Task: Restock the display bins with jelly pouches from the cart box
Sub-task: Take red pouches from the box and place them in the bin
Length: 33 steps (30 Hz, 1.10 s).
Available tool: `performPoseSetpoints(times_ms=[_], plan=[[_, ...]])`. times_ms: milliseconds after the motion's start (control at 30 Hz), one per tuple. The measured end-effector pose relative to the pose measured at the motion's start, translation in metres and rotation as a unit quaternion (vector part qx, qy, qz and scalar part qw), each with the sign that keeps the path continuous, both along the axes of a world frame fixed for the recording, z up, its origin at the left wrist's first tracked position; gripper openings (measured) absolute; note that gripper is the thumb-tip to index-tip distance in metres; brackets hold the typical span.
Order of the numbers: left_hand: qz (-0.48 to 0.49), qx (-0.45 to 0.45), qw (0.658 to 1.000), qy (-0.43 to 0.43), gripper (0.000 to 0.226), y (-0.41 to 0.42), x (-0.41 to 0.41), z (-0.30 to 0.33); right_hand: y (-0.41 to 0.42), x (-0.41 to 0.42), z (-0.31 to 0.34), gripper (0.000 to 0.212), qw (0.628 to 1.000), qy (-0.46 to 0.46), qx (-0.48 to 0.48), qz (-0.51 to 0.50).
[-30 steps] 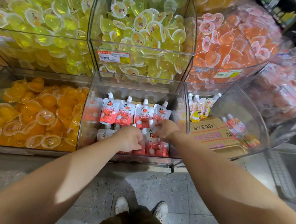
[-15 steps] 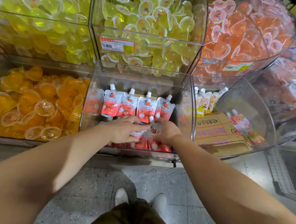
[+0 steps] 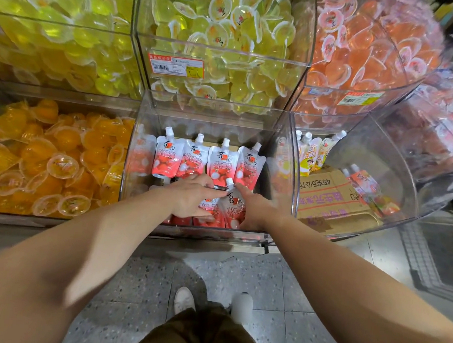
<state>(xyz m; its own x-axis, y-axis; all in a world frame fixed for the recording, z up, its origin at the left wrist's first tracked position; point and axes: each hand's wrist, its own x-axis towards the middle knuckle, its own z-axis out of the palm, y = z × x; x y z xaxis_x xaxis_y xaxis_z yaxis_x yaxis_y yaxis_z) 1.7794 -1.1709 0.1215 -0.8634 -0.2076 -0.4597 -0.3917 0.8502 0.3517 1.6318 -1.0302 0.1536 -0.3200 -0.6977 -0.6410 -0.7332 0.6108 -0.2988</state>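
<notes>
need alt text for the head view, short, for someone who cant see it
Seen from above, a person's left hand and right hand rest with fingers extended on red-and-white jelly pouches in a clear display bin. A row of pouches stands behind; neighbouring bins hold yellow and orange jelly cups.

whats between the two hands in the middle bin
In the head view, a red-and-white jelly pouch with a white cap lies between the left hand and the right hand, in the clear middle bin. Both hands touch it.

Shop aisle, clear display bins (image 3: pixel 294 159), price labels (image 3: pixel 175 67), seemingly
</notes>
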Motion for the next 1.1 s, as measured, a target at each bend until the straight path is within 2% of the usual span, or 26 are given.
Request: performPoseSetpoints(times_ms=[167,300,367,433,500,600,733,933,1033,1100], plan=[[0.044,0.012,0.999,0.011,0.07,-0.003,-0.001,0.014,-0.003,0.003,0.014,0.1,0.999,0.028,-0.038,-0.011],[0.146,-0.01,0.984,0.103,0.062,-0.013,-0.009,0.042,-0.009,0.001,0.044,0.074,0.989,0.001,-0.15,0.021],[0.221,-0.014,0.961,0.167,0.056,-0.014,-0.018,0.064,-0.009,-0.005,0.069,0.061,0.978,-0.016,-0.209,0.008],[0.256,-0.014,0.943,0.212,0.05,-0.014,-0.032,0.089,-0.005,-0.017,0.097,0.046,0.958,-0.04,-0.283,-0.016],[0.242,-0.035,0.939,0.24,0.046,-0.006,-0.053,0.113,0.008,-0.04,0.122,0.031,0.933,-0.026,-0.359,-0.031],[0.222,-0.059,0.931,0.284,0.043,0.031,-0.101,0.145,0.049,-0.091,0.147,0.038,0.916,0.054,-0.394,-0.05],[0.144,-0.062,0.938,0.31,0.052,0.12,-0.188,0.164,0.145,-0.167,0.151,0.055,0.916,0.152,-0.366,-0.058],[-0.006,-0.016,0.955,0.297,0.078,0.276,-0.333,0.17,0.317,-0.269,0.144,0.056,0.909,0.192,-0.323,-0.178],[-0.067,0.0,0.96,0.274,0.074,0.351,-0.395,0.167,0.396,-0.31,0.141,0.057,0.903,0.205,-0.291,-0.241],[-0.101,0.014,0.958,0.267,0.079,0.391,-0.435,0.158,0.442,-0.335,0.133,0.057,0.894,0.206,-0.271,-0.29]])
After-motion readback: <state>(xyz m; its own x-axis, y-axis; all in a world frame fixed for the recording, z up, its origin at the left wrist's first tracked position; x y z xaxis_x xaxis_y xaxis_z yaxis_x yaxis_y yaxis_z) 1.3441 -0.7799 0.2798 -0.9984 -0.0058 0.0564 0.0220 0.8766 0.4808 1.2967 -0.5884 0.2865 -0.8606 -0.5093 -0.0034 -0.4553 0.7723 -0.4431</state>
